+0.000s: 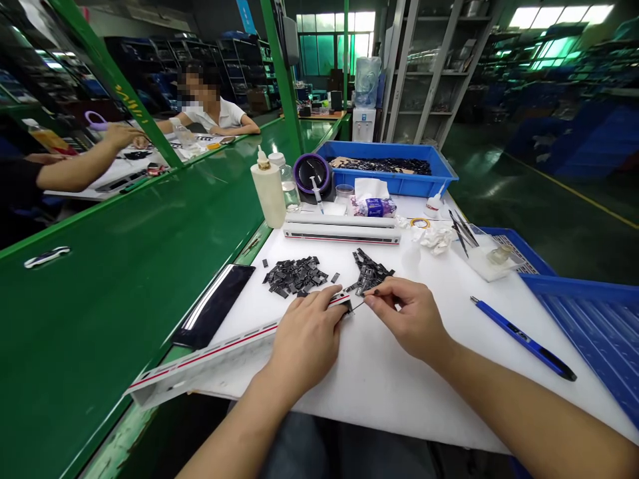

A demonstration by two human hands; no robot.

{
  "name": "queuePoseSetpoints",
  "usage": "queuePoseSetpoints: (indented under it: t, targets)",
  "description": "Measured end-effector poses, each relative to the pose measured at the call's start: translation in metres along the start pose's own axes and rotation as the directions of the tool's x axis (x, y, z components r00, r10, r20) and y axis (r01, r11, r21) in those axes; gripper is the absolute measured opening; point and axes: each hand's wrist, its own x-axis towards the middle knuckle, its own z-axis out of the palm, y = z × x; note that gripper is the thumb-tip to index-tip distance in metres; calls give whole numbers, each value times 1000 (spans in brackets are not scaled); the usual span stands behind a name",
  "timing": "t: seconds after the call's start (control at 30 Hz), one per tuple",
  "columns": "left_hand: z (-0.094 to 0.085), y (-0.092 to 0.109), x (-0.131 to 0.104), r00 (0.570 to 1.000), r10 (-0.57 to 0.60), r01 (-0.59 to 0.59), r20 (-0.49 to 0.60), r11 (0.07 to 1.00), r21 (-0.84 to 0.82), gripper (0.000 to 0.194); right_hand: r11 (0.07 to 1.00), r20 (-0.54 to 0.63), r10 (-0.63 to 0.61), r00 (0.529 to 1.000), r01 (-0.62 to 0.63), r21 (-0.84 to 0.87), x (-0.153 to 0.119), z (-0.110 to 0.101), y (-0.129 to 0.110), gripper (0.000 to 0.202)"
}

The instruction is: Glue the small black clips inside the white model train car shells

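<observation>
My left hand [310, 327] is closed over the far end of a long white channel strip [210, 356] with a red line, which slants from the table's left edge. My right hand [412, 316] pinches a thin dark pointed tool [358, 306]; its exact kind cannot be made out. The tool's tip reaches to the end of the strip, beside my left fingers. Just beyond my hands lie two heaps of small black rectangular pieces, a wider left heap [295, 275] and a smaller right heap [370, 269]. A few single pieces lie between them.
Behind the heaps stand more white strips [342, 233], a cream squeeze bottle [269, 196] and a blue bin [394, 183]. A blue pen-shaped tool [524, 338] and tweezers [464, 231] lie at right. A black glossy panel [214, 306] lies left. Co-workers [214, 106] sit beyond the green surface.
</observation>
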Motion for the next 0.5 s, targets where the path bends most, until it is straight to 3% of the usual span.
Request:
queuePoseSetpoints:
  t: [0.17,0.27,0.33,0.37,0.43,0.5]
  targets:
    - [-1,1,2,1000,-3,3,16,1000,6,27,999,-97,-22,995,25,30,0,-10,-3,13]
    - [-1,1,2,1000,-8,8,23,1000,13,27,989,-210,-144,967,137,-48,5,-29,-9,10]
    - [-2,1,3,1000,-9,9,28,1000,18,27,954,-366,-271,890,199,-223,13,-54,-12,10]
    - [-2,0,3,1000,-8,7,30,1000,22,27,924,-458,-335,824,190,-333,18,-70,-13,11]
    - [-2,-1,3,1000,3,-4,29,1000,31,28,863,-612,-407,678,65,-501,27,-107,-10,13]
    - [0,-3,3,1000,17,-17,14,999,42,29,831,-711,-381,591,-118,-543,34,-146,-3,13]
